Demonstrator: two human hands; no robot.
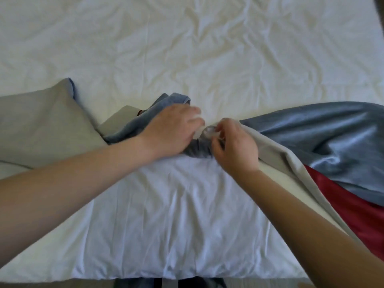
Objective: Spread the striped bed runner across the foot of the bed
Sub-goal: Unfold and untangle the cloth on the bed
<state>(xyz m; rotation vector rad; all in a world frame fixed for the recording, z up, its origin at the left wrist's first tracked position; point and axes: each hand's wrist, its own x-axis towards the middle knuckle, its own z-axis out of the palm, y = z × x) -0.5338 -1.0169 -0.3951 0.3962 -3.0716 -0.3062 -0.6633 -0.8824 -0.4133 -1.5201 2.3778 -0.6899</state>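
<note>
The bed runner [324, 134] lies crumpled across the white bed [187, 48], with shiny blue and dark red bands and a grey underside. On the right its blue face is up; on the left the grey backing [41, 125] shows, folded over. In the middle it is bunched and twisted. My left hand [172, 129] rests on the bunched blue cloth, its fingers curled into a fold. My right hand [234, 144] pinches the twisted grey edge just right of it. The two hands almost touch.
The wrinkled white sheet covers the whole bed. The bed's near edge [145, 276] runs along the bottom of the view, with floor and dark clothing below it. A dark strip shows past the bed's right edge [379, 9] at the top right corner.
</note>
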